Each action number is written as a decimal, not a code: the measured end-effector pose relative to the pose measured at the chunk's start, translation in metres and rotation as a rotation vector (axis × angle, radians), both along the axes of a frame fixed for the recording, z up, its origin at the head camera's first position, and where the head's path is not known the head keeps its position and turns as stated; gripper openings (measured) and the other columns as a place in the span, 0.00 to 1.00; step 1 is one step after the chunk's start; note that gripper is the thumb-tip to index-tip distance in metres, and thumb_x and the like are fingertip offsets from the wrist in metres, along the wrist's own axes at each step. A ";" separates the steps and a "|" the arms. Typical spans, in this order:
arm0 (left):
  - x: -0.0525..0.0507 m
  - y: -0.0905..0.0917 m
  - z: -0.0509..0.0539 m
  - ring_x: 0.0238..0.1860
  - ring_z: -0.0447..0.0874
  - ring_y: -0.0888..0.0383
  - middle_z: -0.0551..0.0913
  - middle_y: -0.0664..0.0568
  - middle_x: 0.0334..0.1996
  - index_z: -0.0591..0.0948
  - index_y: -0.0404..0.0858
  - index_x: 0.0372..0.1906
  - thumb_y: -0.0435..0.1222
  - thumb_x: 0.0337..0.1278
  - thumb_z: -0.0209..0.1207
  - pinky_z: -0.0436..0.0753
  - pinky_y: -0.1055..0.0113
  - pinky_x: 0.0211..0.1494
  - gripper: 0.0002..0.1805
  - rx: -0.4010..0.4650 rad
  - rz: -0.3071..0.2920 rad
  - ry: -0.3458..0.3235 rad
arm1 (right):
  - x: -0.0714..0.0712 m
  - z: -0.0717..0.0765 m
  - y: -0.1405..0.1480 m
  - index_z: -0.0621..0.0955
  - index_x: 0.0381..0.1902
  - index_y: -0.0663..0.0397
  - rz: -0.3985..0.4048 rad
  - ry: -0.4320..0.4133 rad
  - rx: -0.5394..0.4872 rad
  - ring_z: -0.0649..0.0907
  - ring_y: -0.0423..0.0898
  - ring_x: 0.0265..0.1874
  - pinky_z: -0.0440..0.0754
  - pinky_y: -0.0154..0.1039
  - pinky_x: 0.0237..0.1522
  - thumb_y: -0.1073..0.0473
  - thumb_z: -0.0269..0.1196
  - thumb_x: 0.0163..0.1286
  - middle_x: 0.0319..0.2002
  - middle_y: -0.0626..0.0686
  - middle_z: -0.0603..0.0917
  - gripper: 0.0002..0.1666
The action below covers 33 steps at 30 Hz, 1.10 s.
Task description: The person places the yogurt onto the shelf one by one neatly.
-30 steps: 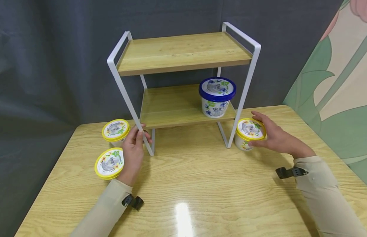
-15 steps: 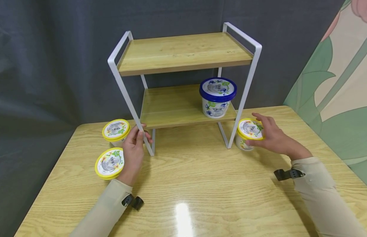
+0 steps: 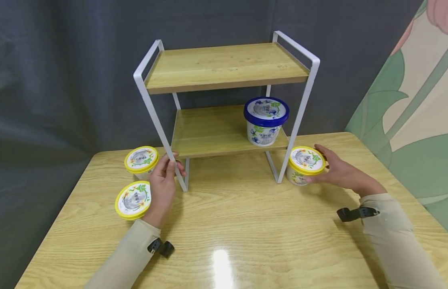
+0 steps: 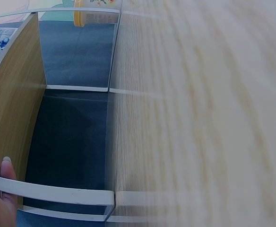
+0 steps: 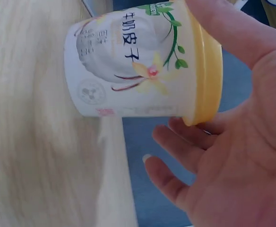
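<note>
My left hand (image 3: pixel 164 180) grips the front left leg of a two-tier wooden rack (image 3: pixel 227 64) with white metal sides. In the left wrist view its fingers (image 4: pixel 5 172) curl round the white bar. At the rack's right foot, a white tub with a yellow lid (image 3: pixel 306 159) stands on the table. My right hand (image 3: pixel 339 172) holds this tub from its right, thumb in front and fingers behind. The right wrist view shows the same tub (image 5: pixel 142 66) with vanilla flowers printed on it; the lower fingers hang apart from it.
On the lower shelf's right side stands a tub with a blue lid (image 3: pixel 266 120). Two yellow-lidded tubs, one farther back (image 3: pixel 141 158) and one nearer (image 3: pixel 133 199), sit left of the rack beside my left hand. A dark curtain (image 3: pixel 82 80) hangs behind.
My right hand reached slightly over the tub's lid half a second ago and has since drawn back right and lower round its side. The left hand stays on the leg.
</note>
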<state>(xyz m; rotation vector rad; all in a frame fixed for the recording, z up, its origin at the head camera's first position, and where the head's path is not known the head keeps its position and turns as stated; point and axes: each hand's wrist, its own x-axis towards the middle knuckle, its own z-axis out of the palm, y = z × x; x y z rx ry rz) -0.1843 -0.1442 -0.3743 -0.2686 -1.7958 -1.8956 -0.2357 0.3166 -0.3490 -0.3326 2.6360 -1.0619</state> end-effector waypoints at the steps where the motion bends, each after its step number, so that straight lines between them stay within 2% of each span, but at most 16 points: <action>1: 0.000 0.000 0.000 0.27 0.81 0.65 0.80 0.58 0.28 0.74 0.25 0.57 0.35 0.76 0.48 0.83 0.73 0.40 0.17 -0.001 -0.001 -0.001 | 0.000 -0.001 0.001 0.33 0.79 0.57 0.000 -0.009 -0.011 0.58 0.73 0.70 0.60 0.73 0.65 0.49 0.73 0.60 0.75 0.72 0.49 0.72; 3: 0.000 0.000 -0.001 0.27 0.81 0.65 0.80 0.58 0.28 0.74 0.25 0.57 0.35 0.76 0.47 0.83 0.73 0.40 0.17 -0.008 0.001 -0.001 | -0.001 -0.004 0.002 0.36 0.79 0.57 -0.003 -0.025 -0.032 0.62 0.70 0.69 0.63 0.70 0.65 0.49 0.71 0.62 0.73 0.71 0.55 0.68; 6: 0.000 -0.001 -0.001 0.27 0.81 0.64 0.80 0.58 0.28 0.74 0.25 0.57 0.36 0.76 0.47 0.83 0.73 0.40 0.18 -0.019 0.004 0.002 | -0.002 -0.007 0.002 0.38 0.79 0.58 -0.013 -0.041 -0.072 0.63 0.66 0.68 0.63 0.67 0.66 0.51 0.71 0.63 0.71 0.70 0.59 0.66; 13: 0.000 -0.002 -0.002 0.27 0.81 0.63 0.80 0.58 0.28 0.75 0.26 0.56 0.35 0.76 0.47 0.83 0.73 0.40 0.17 -0.018 0.002 0.005 | -0.004 -0.010 -0.002 0.36 0.79 0.56 -0.037 -0.067 -0.107 0.60 0.68 0.71 0.57 0.72 0.68 0.51 0.71 0.62 0.73 0.71 0.56 0.67; 20: -0.001 -0.001 -0.002 0.27 0.81 0.65 0.80 0.59 0.28 0.74 0.25 0.57 0.35 0.76 0.47 0.83 0.73 0.40 0.17 -0.011 0.002 0.010 | -0.006 -0.009 -0.003 0.39 0.79 0.61 -0.075 -0.051 -0.163 0.57 0.67 0.73 0.54 0.69 0.72 0.51 0.70 0.65 0.74 0.70 0.55 0.64; 25: -0.001 -0.001 -0.002 0.27 0.81 0.65 0.80 0.59 0.28 0.74 0.25 0.57 0.35 0.76 0.47 0.83 0.73 0.40 0.17 -0.010 0.001 0.008 | -0.009 -0.010 -0.003 0.38 0.79 0.61 -0.121 -0.054 -0.153 0.57 0.68 0.74 0.54 0.70 0.72 0.48 0.70 0.64 0.75 0.70 0.53 0.66; 30: -0.002 -0.001 -0.001 0.27 0.81 0.65 0.80 0.59 0.28 0.75 0.26 0.56 0.35 0.76 0.47 0.83 0.74 0.40 0.16 -0.005 -0.001 0.008 | -0.011 -0.009 -0.002 0.41 0.80 0.59 -0.163 -0.028 -0.151 0.61 0.64 0.71 0.58 0.67 0.72 0.46 0.69 0.65 0.75 0.69 0.56 0.63; 33: -0.002 0.000 -0.001 0.28 0.81 0.65 0.80 0.58 0.28 0.75 0.27 0.55 0.34 0.76 0.48 0.83 0.74 0.40 0.15 0.003 0.000 0.003 | -0.009 -0.005 -0.002 0.44 0.80 0.57 -0.180 -0.010 -0.170 0.68 0.53 0.66 0.68 0.54 0.69 0.46 0.68 0.67 0.72 0.63 0.62 0.59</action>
